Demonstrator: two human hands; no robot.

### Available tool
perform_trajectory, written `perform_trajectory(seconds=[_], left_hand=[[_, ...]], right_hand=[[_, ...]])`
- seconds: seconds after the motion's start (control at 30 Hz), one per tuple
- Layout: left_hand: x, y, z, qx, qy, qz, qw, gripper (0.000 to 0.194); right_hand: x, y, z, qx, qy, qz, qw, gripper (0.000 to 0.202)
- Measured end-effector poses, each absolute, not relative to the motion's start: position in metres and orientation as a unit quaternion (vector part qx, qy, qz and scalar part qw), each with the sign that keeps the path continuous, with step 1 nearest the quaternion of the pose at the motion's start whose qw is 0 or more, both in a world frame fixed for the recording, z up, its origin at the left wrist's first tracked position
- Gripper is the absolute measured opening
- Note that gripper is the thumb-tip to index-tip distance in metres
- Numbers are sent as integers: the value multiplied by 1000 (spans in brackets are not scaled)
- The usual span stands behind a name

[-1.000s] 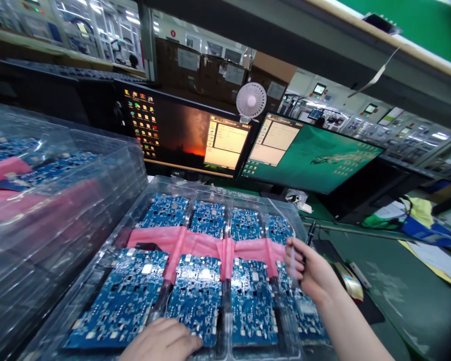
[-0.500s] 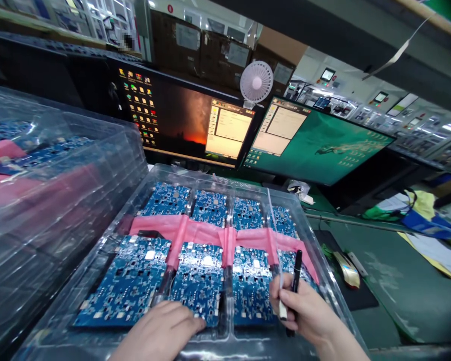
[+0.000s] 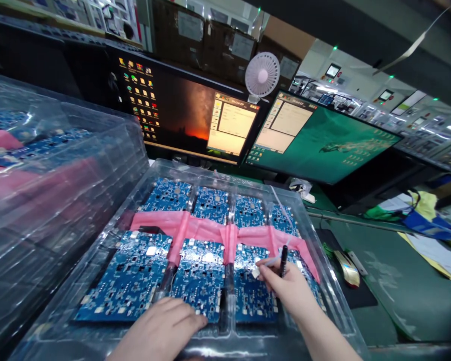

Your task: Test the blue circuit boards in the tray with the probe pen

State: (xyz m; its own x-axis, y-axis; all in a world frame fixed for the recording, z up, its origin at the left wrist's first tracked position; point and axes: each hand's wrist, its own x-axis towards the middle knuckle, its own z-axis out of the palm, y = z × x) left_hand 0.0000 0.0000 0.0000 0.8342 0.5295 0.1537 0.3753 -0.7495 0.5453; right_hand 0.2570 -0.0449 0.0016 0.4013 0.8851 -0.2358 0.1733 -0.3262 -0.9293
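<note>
Right hand (image 3: 289, 291) closed around a black pen (image 3: 283, 260) and a thin pale stick, tip of the stick down on a small white component of the third circuit board (image 3: 252, 291) in the near row. Left hand (image 3: 161, 328) flat and relaxed, fingers curled loosely, gripping nothing, pressing on the near edge of the second near-row board (image 3: 199, 283) and the rim of the clear plastic tray (image 3: 323, 281). Eight blue boards in that tray, two rows of four, with a pink strip (image 3: 210, 231) lying across the middle between the rows. To the left, a tall stack of similar clear trays (image 3: 52, 200) holding more blue boards and pink strips. Just right of the tray, on the green surface (image 3: 398, 291), a gold-coloured mouse (image 3: 346, 268) on a dark pad. Far side: two monitors, a left one (image 3: 184, 120) with a dark wallpaper and a right one (image 3: 319, 140) in green, a small white fan (image 3: 262, 75) above where they meet.
</note>
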Motion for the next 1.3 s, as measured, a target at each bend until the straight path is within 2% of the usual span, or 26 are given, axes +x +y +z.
perform_trajectory(seconds=[0.13, 0.57, 0.77, 1.3], left_hand=[[-3, 3, -4, 935, 212, 137, 249, 33], [-2, 2, 0, 930, 223, 96, 276, 32], [-2, 2, 2, 926, 226, 93, 288, 33], [-1, 2, 11, 923, 231, 56, 304, 31]], right_hand=[[265, -40, -14, -750, -444, 308, 382, 27], [260, -33, -23, -804, -493, 212, 255, 23], [256, -34, -26, -812, -492, 209, 234, 23], [252, -30, -23, -819, -444, 272, 242, 21]])
